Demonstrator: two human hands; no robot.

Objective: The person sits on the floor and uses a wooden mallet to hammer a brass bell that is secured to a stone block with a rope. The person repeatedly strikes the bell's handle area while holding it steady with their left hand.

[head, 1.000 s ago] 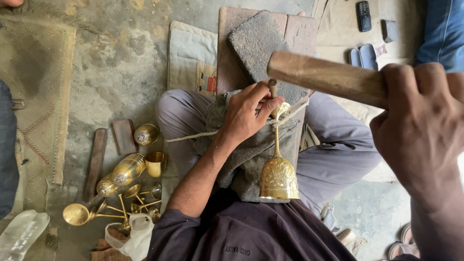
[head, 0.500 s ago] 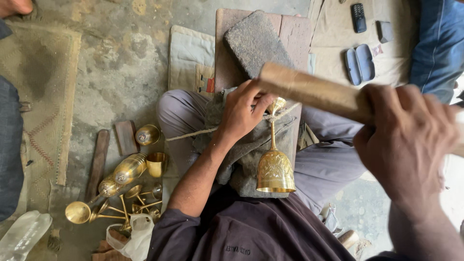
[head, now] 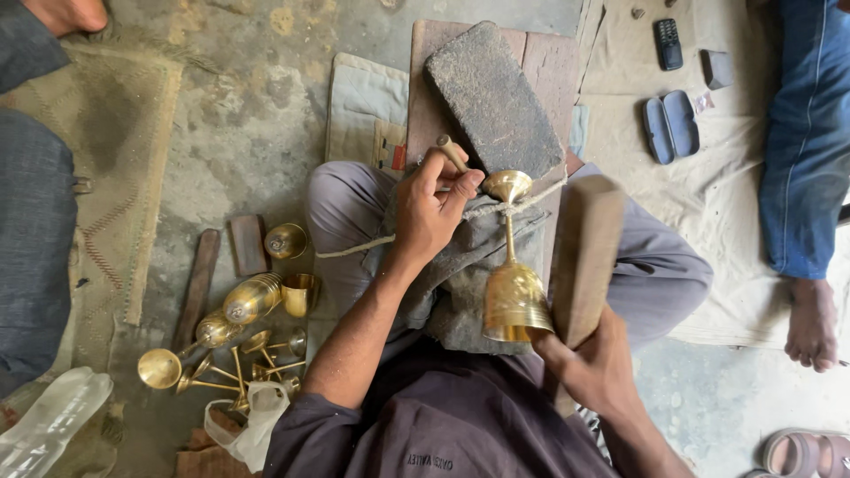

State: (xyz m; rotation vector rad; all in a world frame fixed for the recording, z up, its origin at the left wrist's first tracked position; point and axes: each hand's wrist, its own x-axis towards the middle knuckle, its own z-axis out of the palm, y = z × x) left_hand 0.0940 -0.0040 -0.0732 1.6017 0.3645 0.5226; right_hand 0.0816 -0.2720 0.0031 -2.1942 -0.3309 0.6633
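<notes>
One brass goblet [head: 512, 283] lies across the seated person's lap on a grey cloth [head: 460, 265], its foot toward the stone block [head: 494, 97] and its cup toward the body; a cord [head: 372, 244] runs across the stem near the foot. The left hand [head: 431, 212] is closed around one thin wooden-handled tool [head: 453, 156], whose tip sits at the goblet's foot. The right hand [head: 595, 367] is clamped on the lower end of one flat wooden mallet [head: 584, 257], which stands just beside the goblet's cup on the right side; whether it touches the cup cannot be told. One stone block rests on a wooden board [head: 540, 62] ahead of the knees. On the floor to the person's left lies a cluster of brass pieces [head: 239, 332]: at least three cup bodies, one larger bowl on a stem, and several thin stemmed parts, too tangled for an exact count. Two dark wooden pieces [head: 221, 265] lie beside that cluster. One clear plastic bottle [head: 49, 425] lies at the lower left corner. On the cloth sheet [head: 735, 177] to the right are one open spectacle case [head: 670, 126], showing nothing inside, one phone [head: 668, 42] and one small dark box [head: 715, 67]. Another person's bare foot [head: 810, 323] rests at the sheet's edge.
</notes>
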